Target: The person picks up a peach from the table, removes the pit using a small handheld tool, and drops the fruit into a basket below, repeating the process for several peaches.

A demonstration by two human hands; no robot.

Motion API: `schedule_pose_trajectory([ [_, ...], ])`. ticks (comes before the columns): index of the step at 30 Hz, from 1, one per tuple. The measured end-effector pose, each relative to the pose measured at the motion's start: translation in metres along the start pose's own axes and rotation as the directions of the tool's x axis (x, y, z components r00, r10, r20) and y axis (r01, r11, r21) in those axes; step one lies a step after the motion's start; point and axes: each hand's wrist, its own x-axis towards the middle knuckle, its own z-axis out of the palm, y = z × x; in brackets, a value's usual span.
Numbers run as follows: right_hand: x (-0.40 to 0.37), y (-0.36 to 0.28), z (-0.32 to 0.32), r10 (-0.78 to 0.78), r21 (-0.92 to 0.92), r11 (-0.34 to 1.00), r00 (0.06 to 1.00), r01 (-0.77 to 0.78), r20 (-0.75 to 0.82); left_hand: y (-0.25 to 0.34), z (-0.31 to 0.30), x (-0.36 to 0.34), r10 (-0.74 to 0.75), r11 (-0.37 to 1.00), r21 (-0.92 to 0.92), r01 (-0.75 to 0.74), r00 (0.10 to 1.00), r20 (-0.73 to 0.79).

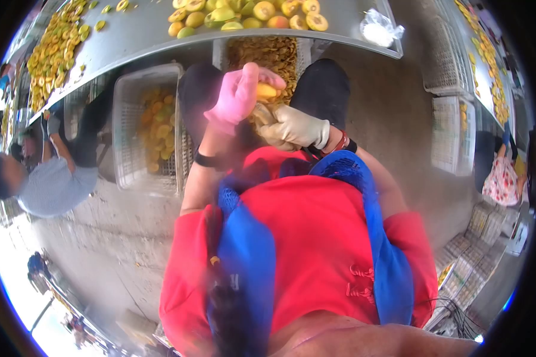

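Note:
My left hand [235, 98], in a pink glove, is closed around a yellow piece of fruit [267, 91] above my lap. Close below it, my right hand [298, 126], in a whitish glove, has its fingers curled in; whatever they hold is hidden. Between my knees stands a white plastic crate [304, 56] with many small yellow-brown pieces [265, 50] in it. Just beyond, halved yellow-green fruits [244, 13] are heaped on the metal table [143, 41].
A white crate [122, 128] of yellow fruit stands by my left knee. A clear plastic bag [380, 28] lies near the table's right corner. More crates [452, 134] stand to the right. One person [59, 181] sits at left; another [500, 172] is at far right.

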Motion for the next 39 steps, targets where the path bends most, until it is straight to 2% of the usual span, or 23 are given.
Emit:
schedule_pose_trajectory([
  [2, 0.003, 0.002, 0.001, 0.033, 0.157, 0.987, 0.998, -0.041, 0.057, 0.003, 0.000, -0.002, 0.041, 0.999, -0.031, -0.043, 0.998, -0.055],
  [4, 0.009, 0.004, 0.005, -0.009, 0.048, 0.999, 0.999, 0.007, 0.034, 0.010, -0.012, 0.005, 0.007, 0.989, -0.137, -0.047, 0.961, -0.277],
  [5, 0.011, 0.005, 0.007, -0.042, -0.008, 0.999, 0.999, 0.042, 0.006, 0.016, -0.023, 0.007, -0.074, 0.968, -0.250, -0.035, 0.909, -0.411],
  [7, 0.018, 0.015, 0.013, -0.148, -0.020, 0.989, 0.984, 0.146, -0.103, 0.027, -0.060, 0.001, -0.046, 0.980, -0.176, -0.090, 0.761, -0.647],
  [8, 0.022, 0.023, 0.013, -0.254, -0.034, 0.967, 0.954, 0.252, -0.158, 0.024, -0.084, -0.007, 0.058, 0.998, 0.043, -0.039, 0.640, -0.766],
  [9, 0.019, 0.016, 0.011, -0.273, -0.021, 0.961, 0.944, 0.274, -0.184, 0.022, -0.107, -0.014, 0.195, 0.966, 0.253, 0.046, 0.512, -0.836],
  [11, 0.018, 0.009, 0.003, -0.179, -0.060, 0.984, 0.950, 0.170, -0.254, 0.049, -0.125, -0.025, 0.179, 0.659, 0.423, 0.621, 0.417, -0.891],
  [13, 0.042, 0.016, -0.025, 0.040, -0.142, 0.985, 0.935, -0.095, -0.351, 0.048, -0.122, -0.010, 0.330, 0.630, 0.604, 0.489, 0.535, -0.777],
  [14, 0.079, 0.079, -0.057, -0.153, -0.212, 0.975, 0.896, 0.067, -0.417, 0.048, -0.121, -0.005, 0.404, 0.604, 0.681, 0.414, 0.578, -0.709],
  [17, 0.063, 0.044, -0.039, -0.134, -0.274, 0.962, 0.879, 0.004, -0.457, 0.032, -0.126, 0.051, 0.361, 0.474, 0.845, 0.247, 0.821, -0.443],
  [18, 0.051, 0.023, -0.029, -0.050, -0.152, 0.988, 0.888, -0.023, -0.457, 0.024, -0.121, 0.073, 0.306, 0.518, 0.829, 0.208, 0.861, -0.407],
  [20, 0.060, 0.043, -0.035, -0.363, -0.392, 0.905, 0.778, 0.163, -0.513, -0.002, -0.123, 0.123, 0.263, 0.291, 0.939, 0.185, 0.928, -0.264],
  [21, 0.064, 0.049, -0.037, -0.512, -0.513, 0.825, 0.694, 0.235, -0.506, -0.018, -0.128, 0.146, 0.194, 0.214, 0.955, 0.203, 0.950, -0.245],
  [22, 0.063, 0.045, -0.034, -0.494, -0.419, 0.858, 0.698, 0.296, -0.518, -0.026, -0.127, 0.163, 0.066, 0.180, 0.949, 0.258, 0.960, -0.274],
  [23, 0.057, 0.037, -0.034, -0.340, -0.335, 0.926, 0.776, 0.177, -0.531, -0.033, -0.125, 0.178, -0.062, 0.137, 0.942, 0.307, 0.952, -0.301],
  [26, 0.047, 0.035, -0.048, 0.097, -0.076, 0.987, 0.906, -0.140, -0.412, -0.054, -0.133, 0.200, -0.140, 0.114, 0.936, 0.332, 0.938, -0.316],
  [29, 0.044, 0.038, -0.033, -0.230, -0.284, 0.956, 0.797, 0.077, -0.559, -0.056, -0.140, 0.200, -0.084, 0.188, 0.926, 0.328, 0.945, -0.317],
  [30, 0.049, 0.043, -0.032, -0.383, -0.373, 0.908, 0.733, 0.189, -0.562, -0.051, -0.137, 0.193, -0.068, 0.371, 0.859, 0.353, 0.933, -0.353],
  [32, 0.065, 0.058, -0.039, -0.663, -0.547, 0.742, 0.541, 0.388, -0.517, -0.026, -0.123, 0.171, -0.141, 0.819, 0.457, 0.347, 0.893, -0.426],
  [33, 0.069, 0.061, -0.047, -0.412, -0.384, 0.896, 0.738, 0.222, -0.535, -0.017, -0.115, 0.158, -0.194, 0.937, 0.181, 0.299, 0.877, -0.440],
  [35, 0.074, 0.067, -0.081, 0.185, -0.087, 0.968, 0.906, -0.234, -0.380, -0.009, -0.110, 0.134, -0.221, 0.975, -0.095, 0.200, 0.912, -0.345],
  [37, 0.079, 0.070, -0.075, -0.114, -0.161, 0.986, 0.904, 0.051, -0.411, 0.002, -0.104, 0.113, -0.214, 0.954, -0.267, 0.135, 0.932, -0.293],
  [39, 0.062, 0.042, -0.039, -0.344, -0.440, 0.891, 0.799, 0.112, -0.494, 0.010, -0.086, 0.090, -0.216, 0.934, -0.339, 0.112, 0.933, -0.287],
])
